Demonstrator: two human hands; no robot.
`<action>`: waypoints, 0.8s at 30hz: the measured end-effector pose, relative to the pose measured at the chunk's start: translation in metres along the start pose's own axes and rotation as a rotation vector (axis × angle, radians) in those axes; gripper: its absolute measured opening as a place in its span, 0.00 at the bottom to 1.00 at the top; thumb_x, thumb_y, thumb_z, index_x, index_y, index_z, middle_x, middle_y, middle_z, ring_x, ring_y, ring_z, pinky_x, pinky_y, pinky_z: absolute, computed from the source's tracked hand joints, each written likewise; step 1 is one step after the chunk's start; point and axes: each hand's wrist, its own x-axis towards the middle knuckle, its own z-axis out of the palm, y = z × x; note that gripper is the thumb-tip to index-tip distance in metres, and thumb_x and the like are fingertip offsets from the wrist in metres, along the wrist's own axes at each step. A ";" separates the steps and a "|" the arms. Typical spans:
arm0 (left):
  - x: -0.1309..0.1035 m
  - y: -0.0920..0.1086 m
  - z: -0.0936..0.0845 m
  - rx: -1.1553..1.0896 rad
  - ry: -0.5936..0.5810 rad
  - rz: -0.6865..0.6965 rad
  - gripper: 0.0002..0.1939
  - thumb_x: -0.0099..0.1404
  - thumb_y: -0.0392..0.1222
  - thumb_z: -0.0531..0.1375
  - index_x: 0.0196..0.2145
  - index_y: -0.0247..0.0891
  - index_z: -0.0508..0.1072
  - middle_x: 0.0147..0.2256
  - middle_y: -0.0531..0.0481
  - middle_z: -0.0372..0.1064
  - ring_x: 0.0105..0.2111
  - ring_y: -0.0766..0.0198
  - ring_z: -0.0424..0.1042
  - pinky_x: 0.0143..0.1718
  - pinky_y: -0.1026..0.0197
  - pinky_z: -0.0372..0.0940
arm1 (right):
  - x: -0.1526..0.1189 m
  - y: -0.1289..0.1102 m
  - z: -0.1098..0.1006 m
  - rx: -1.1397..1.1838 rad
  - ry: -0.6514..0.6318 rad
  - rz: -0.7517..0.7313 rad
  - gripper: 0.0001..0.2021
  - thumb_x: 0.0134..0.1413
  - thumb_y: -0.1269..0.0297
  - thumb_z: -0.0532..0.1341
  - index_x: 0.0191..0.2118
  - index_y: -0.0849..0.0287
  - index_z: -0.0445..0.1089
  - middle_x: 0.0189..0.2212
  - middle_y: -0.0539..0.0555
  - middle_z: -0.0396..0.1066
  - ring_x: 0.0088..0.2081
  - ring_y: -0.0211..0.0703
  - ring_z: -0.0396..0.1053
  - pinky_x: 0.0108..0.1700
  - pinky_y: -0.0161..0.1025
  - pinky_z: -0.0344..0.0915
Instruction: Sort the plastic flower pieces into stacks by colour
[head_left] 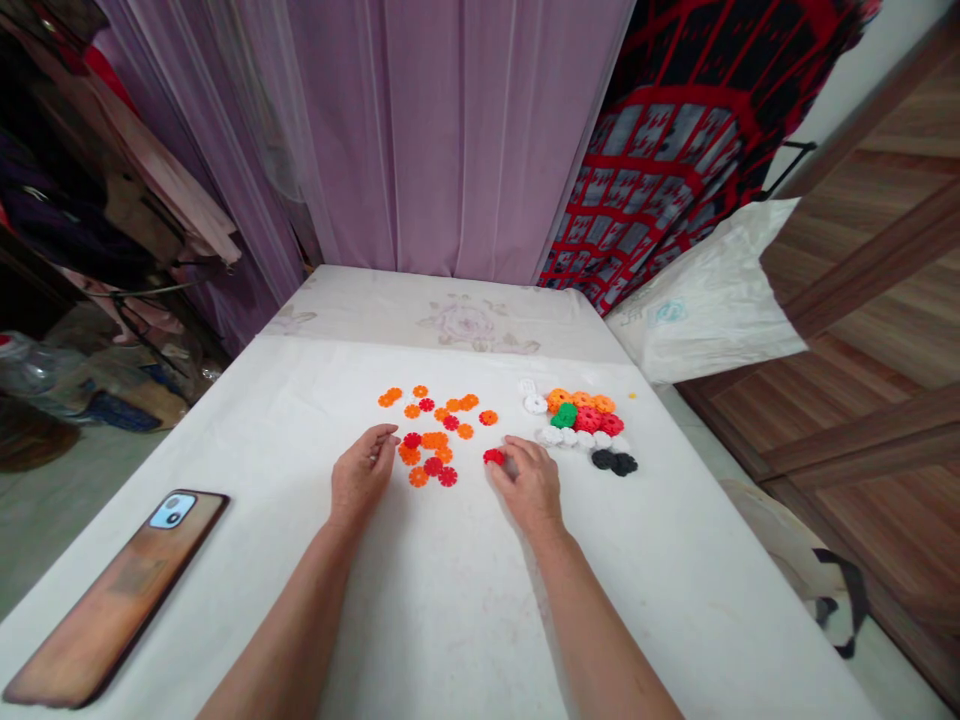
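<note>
On the white tabletop, my right hand [532, 480] pinches a red flower-shaped plastic disc [492, 457] between thumb and fingertips. My left hand [365, 470] rests loosely curled, fingers a little apart, with nothing visible in it. Beside its fingertips lies a loose scatter of orange discs [433, 440] and red discs [448, 477], some overlapping. To the right of my right hand, discs are grouped by colour: orange [559, 400], a green stack [564, 415], red [587, 419], a row of white ones [570, 438], and black ones [615, 461].
A phone [120, 600] in a brown case lies at the table's left edge. The cloth-covered table [450, 620] ends at a purple curtain [465, 130]. A white plastic bag [705, 300] hangs by the right edge. Clothes and a water bottle stand left.
</note>
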 end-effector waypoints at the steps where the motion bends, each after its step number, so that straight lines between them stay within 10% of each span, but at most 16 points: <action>1: 0.000 0.000 0.000 -0.001 -0.001 0.002 0.16 0.61 0.50 0.54 0.43 0.46 0.74 0.36 0.52 0.80 0.33 0.62 0.77 0.38 0.61 0.69 | 0.000 0.000 0.000 -0.006 -0.010 -0.001 0.08 0.55 0.61 0.60 0.37 0.55 0.76 0.46 0.56 0.76 0.48 0.49 0.69 0.50 0.45 0.61; 24: 0.002 -0.007 0.003 -0.017 -0.001 0.036 0.16 0.62 0.51 0.54 0.43 0.45 0.74 0.36 0.52 0.80 0.36 0.62 0.78 0.39 0.61 0.70 | -0.002 -0.004 0.001 -0.067 0.001 0.031 0.07 0.54 0.62 0.62 0.36 0.55 0.75 0.47 0.56 0.75 0.52 0.51 0.65 0.52 0.45 0.58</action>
